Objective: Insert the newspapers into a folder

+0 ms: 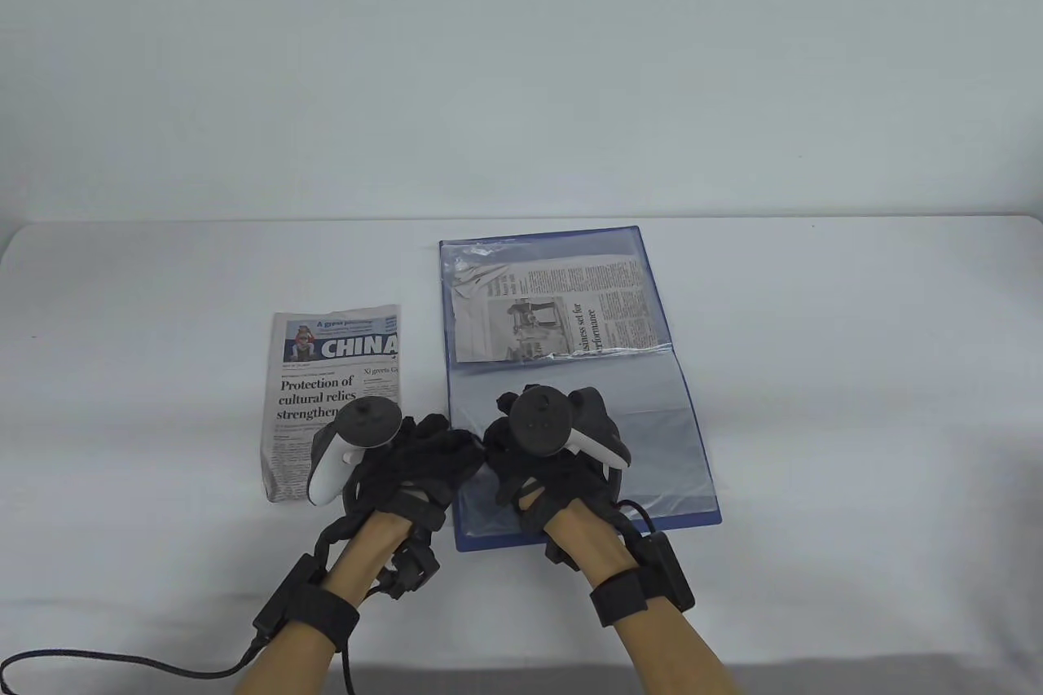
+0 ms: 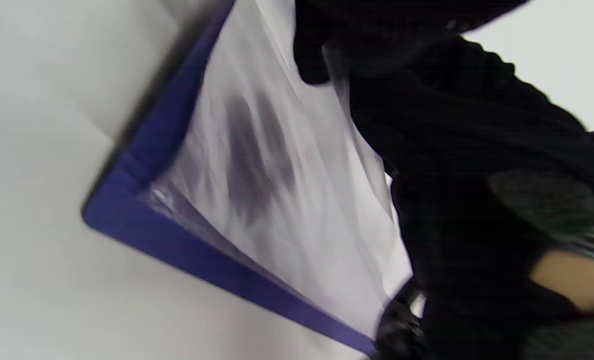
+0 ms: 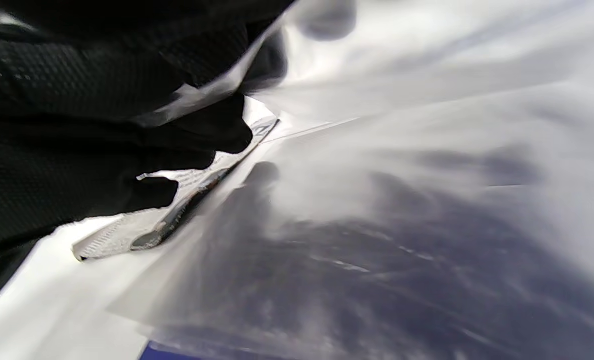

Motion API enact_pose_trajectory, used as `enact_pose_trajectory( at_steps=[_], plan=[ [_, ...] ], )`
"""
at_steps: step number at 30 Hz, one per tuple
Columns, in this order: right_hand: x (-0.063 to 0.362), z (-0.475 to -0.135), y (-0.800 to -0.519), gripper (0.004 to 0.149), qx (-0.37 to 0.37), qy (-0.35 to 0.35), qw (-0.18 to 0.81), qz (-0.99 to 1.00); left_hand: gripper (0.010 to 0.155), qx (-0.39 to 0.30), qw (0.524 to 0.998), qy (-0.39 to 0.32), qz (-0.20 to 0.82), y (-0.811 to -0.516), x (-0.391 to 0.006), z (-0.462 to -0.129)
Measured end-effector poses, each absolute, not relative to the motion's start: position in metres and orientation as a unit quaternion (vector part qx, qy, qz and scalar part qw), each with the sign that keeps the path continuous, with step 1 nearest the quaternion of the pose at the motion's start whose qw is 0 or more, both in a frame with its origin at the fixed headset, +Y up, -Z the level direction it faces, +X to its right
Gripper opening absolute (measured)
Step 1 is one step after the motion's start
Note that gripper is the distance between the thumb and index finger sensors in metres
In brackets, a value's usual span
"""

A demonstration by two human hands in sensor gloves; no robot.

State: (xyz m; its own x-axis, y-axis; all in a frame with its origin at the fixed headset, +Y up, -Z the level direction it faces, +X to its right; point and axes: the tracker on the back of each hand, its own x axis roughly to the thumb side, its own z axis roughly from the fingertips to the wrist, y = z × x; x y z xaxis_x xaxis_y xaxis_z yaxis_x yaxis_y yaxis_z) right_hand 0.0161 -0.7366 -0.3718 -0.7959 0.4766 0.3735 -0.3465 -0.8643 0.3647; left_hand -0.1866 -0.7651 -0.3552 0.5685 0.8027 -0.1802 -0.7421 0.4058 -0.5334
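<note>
A blue folder [image 1: 701,499] lies open on the white table [image 1: 122,369], and one newspaper clipping [image 1: 562,308] is already held in its far sleeve, well beyond the fingertips of both hands. The step in hand is judged to be the opening of the near clear sleeve [image 1: 660,434]. The right hand [image 1: 554,442] rests on that sleeve near the folder's left edge; in the right wrist view its fingers [image 3: 196,135] are seen curled at a lifted edge of plastic film, apparently pinching it, though blur leaves this uncertain. The left hand [image 1: 407,459] is set just beside the right, at the folder's left edge; its fingers [image 2: 427,100] are seen against the sheet, but whether they are spread or pinching cannot be told. The folded newspaper [image 1: 334,393] still to be filed lies flat just left of the left hand's fingers, partly covered by the tracker, and is not gripped. For the next move, it is judged that the sleeve mouth would need to be held apart by one hand while the paper is fetched and slid in edge-first by the other.
</note>
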Motion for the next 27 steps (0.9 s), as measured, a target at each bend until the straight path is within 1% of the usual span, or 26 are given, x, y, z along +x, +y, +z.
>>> enact_pose_trajectory(
  at_steps=[2, 4, 8, 10, 11, 13, 14, 15, 16, 18, 20, 23, 25, 27],
  plan=[
    [0.016, -0.372, -0.736, 0.037, 0.231, 0.145, 0.232, 0.934, 0.042, -0.279, 0.841, -0.06, 0.46, -0.765, -0.187, -0.356],
    [0.017, -0.372, -0.734, 0.037, 0.229, 0.136, 0.234, 0.935, 0.041, -0.267, 0.842, -0.046, 0.466, -0.764, -0.189, -0.355],
    [0.02, -0.373, -0.734, 0.037, 0.225, 0.133, 0.236, 0.936, 0.042, -0.247, 0.873, -0.014, 0.42, -0.762, -0.194, -0.353],
    [0.02, -0.373, -0.733, 0.037, 0.22, 0.132, 0.231, 0.939, 0.046, -0.232, 0.893, 0.027, 0.385, -0.757, -0.197, -0.351],
    [0.02, -0.373, -0.733, 0.037, 0.218, 0.128, 0.226, 0.941, 0.049, -0.205, 0.903, 0.044, 0.376, -0.754, -0.2, -0.349],
    [0.021, -0.374, -0.733, 0.037, 0.217, 0.131, 0.231, 0.939, 0.05, -0.182, 0.913, 0.061, 0.359, -0.75, -0.204, -0.349],
    [0.021, -0.374, -0.733, 0.036, 0.217, 0.131, 0.235, 0.938, 0.05, -0.181, 0.916, 0.056, 0.353, -0.749, -0.205, -0.35],
    [0.021, -0.374, -0.733, 0.037, 0.218, 0.131, 0.237, 0.938, 0.053, -0.181, 0.92, 0.028, 0.347, -0.75, -0.206, -0.352],
    [0.021, -0.374, -0.733, 0.036, 0.218, 0.131, 0.238, 0.938, 0.056, -0.19, 0.921, 0.011, 0.341, -0.75, -0.205, -0.354],
    [0.021, -0.374, -0.732, 0.037, 0.219, 0.126, 0.24, 0.937, 0.055, -0.208, 0.92, -0.019, 0.33, -0.75, -0.202, -0.357],
    [0.021, -0.373, -0.73, 0.037, 0.218, 0.12, 0.243, 0.937, 0.054, -0.211, 0.923, -0.034, 0.321, -0.751, -0.197, -0.357],
    [0.023, -0.373, -0.729, 0.037, 0.219, 0.112, 0.249, 0.937, 0.052, -0.237, 0.927, -0.048, 0.288, -0.755, -0.189, -0.358],
    [0.025, -0.373, -0.727, 0.037, 0.218, 0.1, 0.258, 0.936, 0.051, -0.297, 0.928, -0.047, 0.222, -0.762, -0.181, -0.359],
    [0.026, -0.373, -0.726, 0.037, 0.217, 0.086, 0.263, 0.936, 0.051, -0.301, 0.938, -0.044, 0.167, -0.765, -0.18, -0.359]
  ],
)
